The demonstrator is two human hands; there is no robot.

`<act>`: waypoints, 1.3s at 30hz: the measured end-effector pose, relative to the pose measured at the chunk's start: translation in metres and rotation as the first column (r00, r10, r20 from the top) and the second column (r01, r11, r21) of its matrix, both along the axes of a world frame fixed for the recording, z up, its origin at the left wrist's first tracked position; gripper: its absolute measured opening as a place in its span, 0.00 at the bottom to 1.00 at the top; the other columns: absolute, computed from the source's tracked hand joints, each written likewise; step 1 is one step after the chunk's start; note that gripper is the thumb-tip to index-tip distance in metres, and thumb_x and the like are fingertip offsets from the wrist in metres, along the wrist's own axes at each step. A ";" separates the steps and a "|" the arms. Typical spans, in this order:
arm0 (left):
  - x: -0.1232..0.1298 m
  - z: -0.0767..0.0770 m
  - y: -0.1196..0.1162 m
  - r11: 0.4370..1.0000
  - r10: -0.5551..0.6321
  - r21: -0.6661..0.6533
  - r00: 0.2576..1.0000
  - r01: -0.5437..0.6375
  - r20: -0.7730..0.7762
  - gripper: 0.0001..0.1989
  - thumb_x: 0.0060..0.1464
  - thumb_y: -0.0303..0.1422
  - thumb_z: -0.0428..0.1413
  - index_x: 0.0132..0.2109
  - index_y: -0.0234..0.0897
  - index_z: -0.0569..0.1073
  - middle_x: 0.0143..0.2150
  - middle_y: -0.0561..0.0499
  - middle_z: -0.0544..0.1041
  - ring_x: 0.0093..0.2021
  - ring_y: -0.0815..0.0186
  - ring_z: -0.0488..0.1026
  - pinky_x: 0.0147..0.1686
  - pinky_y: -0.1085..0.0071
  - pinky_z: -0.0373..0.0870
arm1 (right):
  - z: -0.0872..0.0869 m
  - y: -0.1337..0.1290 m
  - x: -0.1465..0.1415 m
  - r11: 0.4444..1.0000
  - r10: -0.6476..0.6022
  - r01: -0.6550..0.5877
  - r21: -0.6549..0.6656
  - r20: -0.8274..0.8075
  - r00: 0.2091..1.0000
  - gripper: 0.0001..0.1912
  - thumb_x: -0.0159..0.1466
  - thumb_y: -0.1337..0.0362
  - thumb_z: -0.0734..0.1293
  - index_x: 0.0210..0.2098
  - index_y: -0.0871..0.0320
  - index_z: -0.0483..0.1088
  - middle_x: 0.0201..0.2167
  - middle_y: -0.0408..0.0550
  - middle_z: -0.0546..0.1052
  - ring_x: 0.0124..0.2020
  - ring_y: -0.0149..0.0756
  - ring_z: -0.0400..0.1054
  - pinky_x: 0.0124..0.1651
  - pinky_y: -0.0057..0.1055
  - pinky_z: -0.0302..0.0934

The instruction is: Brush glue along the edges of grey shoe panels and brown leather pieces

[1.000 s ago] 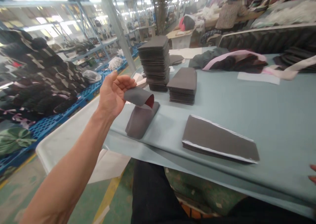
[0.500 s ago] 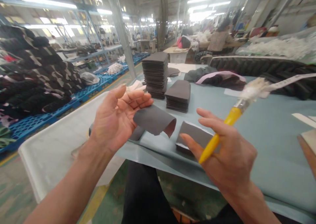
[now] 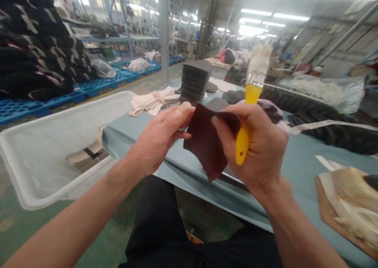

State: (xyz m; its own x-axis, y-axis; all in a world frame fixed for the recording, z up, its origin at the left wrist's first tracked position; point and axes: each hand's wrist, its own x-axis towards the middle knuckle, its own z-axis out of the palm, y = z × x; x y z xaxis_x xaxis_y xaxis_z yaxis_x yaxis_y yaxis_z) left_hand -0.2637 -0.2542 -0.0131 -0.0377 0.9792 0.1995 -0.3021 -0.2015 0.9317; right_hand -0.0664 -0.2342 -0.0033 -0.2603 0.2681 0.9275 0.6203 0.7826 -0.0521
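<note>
Between my hands is a thin curved panel (image 3: 205, 142) of leather-like sheet, its dark maroon face towards me and notched along its lower edge. My left hand (image 3: 158, 138) pinches its upper left edge between thumb and fingers. At the right edge, my right hand (image 3: 258, 146) grips the panel by thumb and fingers. That same hand also holds a flat paintbrush (image 3: 253, 91), yellow handle down and whitish bristles up. Behind the panel stands a tall stack of dark grey pieces (image 3: 193, 81); the lower stack beside it is mostly hidden.
A blue-green covered table (image 3: 295, 173) spreads before me, with cream cloth strips (image 3: 155, 100) near its far left. A white tub (image 3: 28, 199) holds bundled pieces at the left. On the right lies a brown board (image 3: 327, 205) under crumpled cream material.
The panel has been raised and turned from its grey face to its maroon face. My right hand has moved left and closed on its edge; the brush has swung upright.
</note>
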 end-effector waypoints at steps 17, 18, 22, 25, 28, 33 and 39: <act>0.065 -0.106 -0.042 0.959 -0.149 -0.148 0.873 0.242 0.464 0.23 0.48 0.53 0.76 0.46 0.46 0.85 0.51 0.48 0.88 0.55 0.53 0.84 0.60 0.58 0.79 | 0.021 0.008 0.022 0.996 -0.090 0.088 -0.019 -0.235 0.968 0.09 0.76 0.60 0.69 0.39 0.56 0.73 0.29 0.41 0.69 0.35 0.36 0.71 0.41 0.34 0.68; 0.061 -0.104 -0.037 0.963 -0.116 -0.168 0.890 0.209 0.442 0.23 0.48 0.53 0.76 0.44 0.45 0.85 0.48 0.50 0.88 0.50 0.57 0.85 0.54 0.62 0.81 | 0.020 0.009 0.022 0.993 -0.114 0.106 -0.048 -0.234 0.965 0.08 0.77 0.60 0.68 0.42 0.57 0.73 0.32 0.44 0.72 0.38 0.37 0.73 0.44 0.34 0.70; 0.046 -0.092 -0.022 0.970 -0.061 -0.201 0.937 0.137 0.345 0.25 0.43 0.52 0.79 0.38 0.41 0.82 0.37 0.52 0.86 0.38 0.63 0.83 0.42 0.69 0.83 | 0.025 0.007 0.020 0.986 -0.147 0.115 -0.125 -0.297 0.943 0.07 0.78 0.65 0.65 0.51 0.59 0.74 0.44 0.51 0.80 0.45 0.38 0.76 0.47 0.33 0.73; 0.050 -0.077 -0.014 0.978 -0.057 -0.175 0.957 0.111 0.285 0.25 0.42 0.50 0.79 0.39 0.40 0.82 0.40 0.50 0.87 0.42 0.55 0.85 0.44 0.61 0.85 | 0.038 0.003 0.016 0.961 -0.246 0.199 -0.191 -0.267 0.932 0.10 0.80 0.68 0.62 0.56 0.58 0.74 0.46 0.50 0.81 0.46 0.35 0.75 0.51 0.32 0.74; 0.059 -0.061 -0.004 0.994 -0.046 -0.087 0.972 0.068 0.229 0.25 0.44 0.50 0.78 0.43 0.41 0.82 0.47 0.47 0.87 0.51 0.46 0.85 0.45 0.54 0.86 | 0.053 0.000 0.012 0.940 -0.318 0.278 -0.198 -0.214 0.924 0.12 0.80 0.68 0.60 0.53 0.58 0.75 0.46 0.52 0.81 0.49 0.33 0.75 0.59 0.31 0.72; 0.067 -0.040 0.010 0.999 -0.035 0.014 0.991 0.033 0.131 0.20 0.50 0.48 0.76 0.40 0.40 0.82 0.43 0.49 0.86 0.55 0.43 0.84 0.45 0.56 0.87 | 0.063 0.003 0.014 0.990 -0.142 0.124 -0.069 -0.527 0.838 0.32 0.83 0.57 0.45 0.46 0.67 0.76 0.43 0.53 0.79 0.63 0.41 0.74 0.65 0.41 0.65; 0.069 -0.042 0.022 0.992 0.069 0.098 0.994 -0.077 0.085 0.16 0.54 0.44 0.74 0.41 0.41 0.81 0.46 0.51 0.86 0.65 0.42 0.78 0.55 0.57 0.84 | 0.017 0.016 0.064 0.986 -0.091 0.149 0.075 -0.505 0.858 0.02 0.77 0.68 0.64 0.45 0.60 0.69 0.39 0.52 0.74 0.53 0.41 0.76 0.61 0.39 0.69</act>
State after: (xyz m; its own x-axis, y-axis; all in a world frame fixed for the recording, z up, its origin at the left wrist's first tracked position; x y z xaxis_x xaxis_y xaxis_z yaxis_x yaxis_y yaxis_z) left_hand -0.1949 -0.2320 -0.0551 -0.1283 0.9483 0.2902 -0.3571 -0.3172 0.8786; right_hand -0.0022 -0.2180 0.0141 0.2722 0.1591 0.9490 0.6232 0.7223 -0.2998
